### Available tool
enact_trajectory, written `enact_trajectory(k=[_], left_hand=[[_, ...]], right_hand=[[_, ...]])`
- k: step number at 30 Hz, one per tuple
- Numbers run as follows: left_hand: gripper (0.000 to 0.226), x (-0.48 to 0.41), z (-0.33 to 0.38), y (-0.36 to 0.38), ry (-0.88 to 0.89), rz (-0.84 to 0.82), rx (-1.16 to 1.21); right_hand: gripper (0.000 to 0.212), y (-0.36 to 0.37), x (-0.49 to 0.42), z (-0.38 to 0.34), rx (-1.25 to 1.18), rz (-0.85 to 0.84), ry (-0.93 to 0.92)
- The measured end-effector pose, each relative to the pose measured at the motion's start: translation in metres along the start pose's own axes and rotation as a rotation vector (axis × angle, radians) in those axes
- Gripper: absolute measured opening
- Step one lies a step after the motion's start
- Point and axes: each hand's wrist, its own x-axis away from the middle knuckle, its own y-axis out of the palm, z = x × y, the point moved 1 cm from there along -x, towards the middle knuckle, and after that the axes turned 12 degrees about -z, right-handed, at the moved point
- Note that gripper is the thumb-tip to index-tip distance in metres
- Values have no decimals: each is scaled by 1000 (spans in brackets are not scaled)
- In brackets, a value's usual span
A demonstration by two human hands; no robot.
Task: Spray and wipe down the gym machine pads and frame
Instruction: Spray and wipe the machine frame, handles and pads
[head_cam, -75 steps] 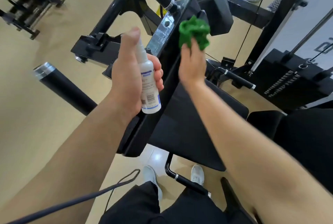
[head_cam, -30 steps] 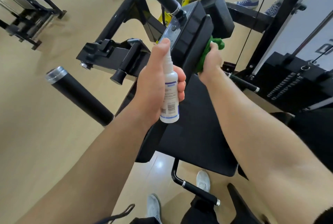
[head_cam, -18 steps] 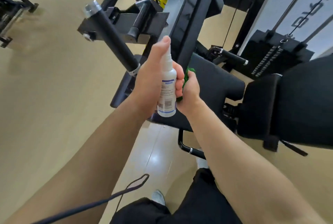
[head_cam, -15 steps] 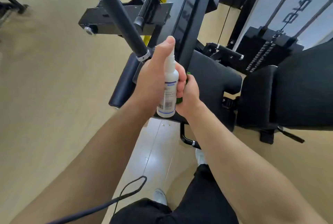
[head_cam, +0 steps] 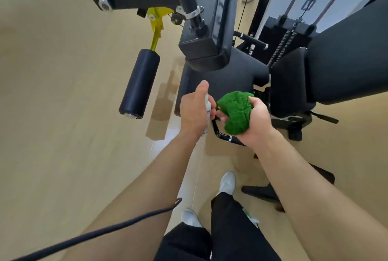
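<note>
Left hand (head_cam: pixel 194 112) closed around the white spray bottle (head_cam: pixel 207 109), thumb on top. Right hand (head_cam: pixel 253 122) grips the bunched green cloth (head_cam: pixel 236 111) just beside it. Both hands held near the black seat pad (head_cam: pixel 228 71), not touching it.

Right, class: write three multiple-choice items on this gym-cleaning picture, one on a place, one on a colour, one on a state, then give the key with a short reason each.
1. Where is the spray bottle?
A. On the floor
B. In the left hand
C. On the seat pad

2. What colour is the cloth?
A. Green
B. White
C. Red

3. How is the cloth held?
A. Spread flat on the seat pad
B. Draped over the roller pad
C. Bunched up in the right hand

Key: 1 B, the left hand's fingers wrap the bottle, thumb on top. 2 A, it is bright green. 3 C, it sits crumpled in the right palm, off the machine.
</note>
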Motion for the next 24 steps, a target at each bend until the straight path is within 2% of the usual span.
enact_trajectory(k=[4,8,13,17,21,24], left_hand=[[57,-10,-4,1,-1,88,8],[63,-12,-8,-12,17,99,15],[66,-12,-1,-20,28,77,63],[60,-19,13,-18,18,86,129],[65,-18,8,-25,27,131,60],[70,-11,1,-37,14,190,45]], right_hand=[[55,-11,4,10,-40,26,44],[56,-10,-3,22,-113,41,31],[55,20,-12,30,-150,-53,-21],[53,31,-16,29,-234,-50,-89],[57,36,-27,23,-312,-12,-160],[59,68,-49,7,-373,-67,-214]])
